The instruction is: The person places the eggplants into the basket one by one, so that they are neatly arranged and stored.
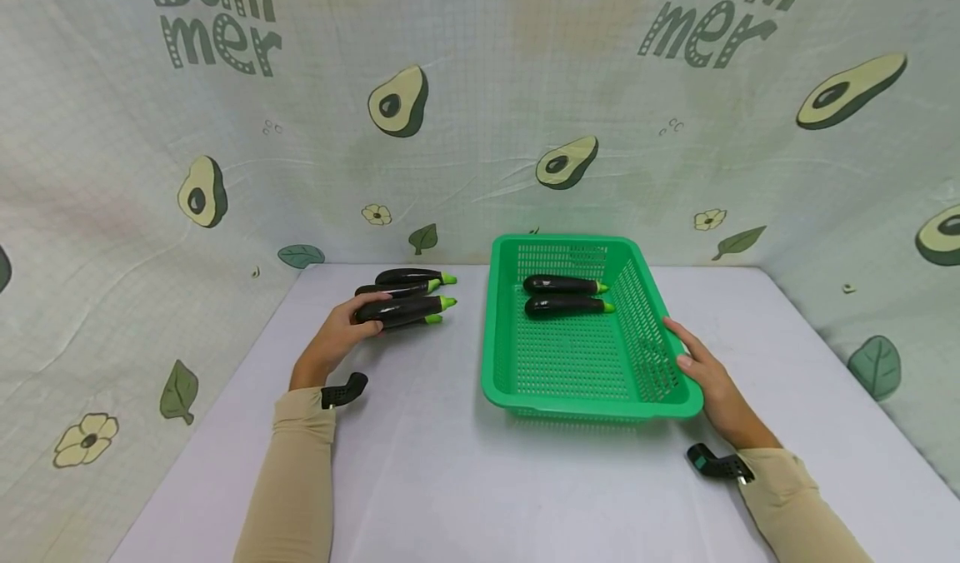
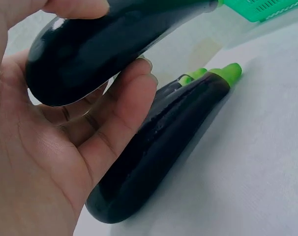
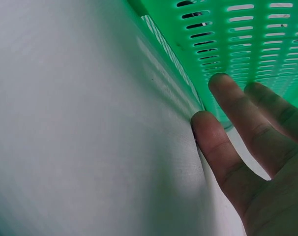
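My left hand (image 1: pixel 337 334) holds a dark, glossy eggplant (image 1: pixel 405 308) by its rounded end, with the thumb on the near side and fingers beneath. Its green stem points right, towards the basket. In the left wrist view this eggplant (image 2: pixel 90 54) is raised over another eggplant (image 2: pixel 159 147) that lies on the white cloth. Two more eggplants (image 1: pixel 408 276) lie just behind. At the right side of a green plastic basket (image 1: pixel 491 330), my right hand (image 1: pixel 708 380) holds the rim; in the right wrist view, fingers (image 3: pixel 237 108) reach under it along the slotted outer wall.
Two eggplants (image 1: pixel 566 306) lie side by side in the basket, stems to the right. The table (image 1: pixel 420 463) has a white cloth. A printed avocado curtain (image 1: pixel 480 88) hangs behind the table and along both sides.
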{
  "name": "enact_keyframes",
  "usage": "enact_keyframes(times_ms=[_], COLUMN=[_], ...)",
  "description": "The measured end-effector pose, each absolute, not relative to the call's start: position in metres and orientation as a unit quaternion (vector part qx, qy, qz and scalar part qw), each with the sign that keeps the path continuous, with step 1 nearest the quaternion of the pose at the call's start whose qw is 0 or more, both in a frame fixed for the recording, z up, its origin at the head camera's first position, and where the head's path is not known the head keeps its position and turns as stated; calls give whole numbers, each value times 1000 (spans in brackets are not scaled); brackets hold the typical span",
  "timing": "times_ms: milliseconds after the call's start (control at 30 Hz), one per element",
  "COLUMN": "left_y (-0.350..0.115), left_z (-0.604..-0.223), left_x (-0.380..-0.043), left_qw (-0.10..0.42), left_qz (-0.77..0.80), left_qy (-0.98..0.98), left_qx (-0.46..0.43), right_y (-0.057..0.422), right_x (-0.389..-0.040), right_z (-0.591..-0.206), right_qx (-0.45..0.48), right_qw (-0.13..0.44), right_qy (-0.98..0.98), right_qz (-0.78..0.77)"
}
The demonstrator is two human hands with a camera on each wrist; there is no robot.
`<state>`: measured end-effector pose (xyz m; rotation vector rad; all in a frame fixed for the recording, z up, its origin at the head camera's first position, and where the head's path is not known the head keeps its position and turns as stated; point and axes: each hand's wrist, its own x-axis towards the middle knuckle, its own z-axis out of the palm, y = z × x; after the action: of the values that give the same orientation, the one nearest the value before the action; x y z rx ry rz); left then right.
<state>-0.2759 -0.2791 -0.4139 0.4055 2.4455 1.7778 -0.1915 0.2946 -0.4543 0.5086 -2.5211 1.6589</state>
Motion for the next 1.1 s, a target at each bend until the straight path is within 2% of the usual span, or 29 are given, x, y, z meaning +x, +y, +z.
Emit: enact_keyframes(times_ms=[267,700,1100], left_y=[-281,-259,-242], left_z=[-424,-396,-390], left_x=[-286,-301,-312], left_qw=[14,-10,-8], left_qz=[589,599,629], left_qy=[793,780,748], left_qx=[152,183,210], right_y=[292,292,294], right_x=[-193,-190,-190], right_z=[-455,-458,-458], right_qx=[168,170,178], right_qw=[30,38,53], right_qy=[-817,-814,-813], right_qz=[551,554,552])
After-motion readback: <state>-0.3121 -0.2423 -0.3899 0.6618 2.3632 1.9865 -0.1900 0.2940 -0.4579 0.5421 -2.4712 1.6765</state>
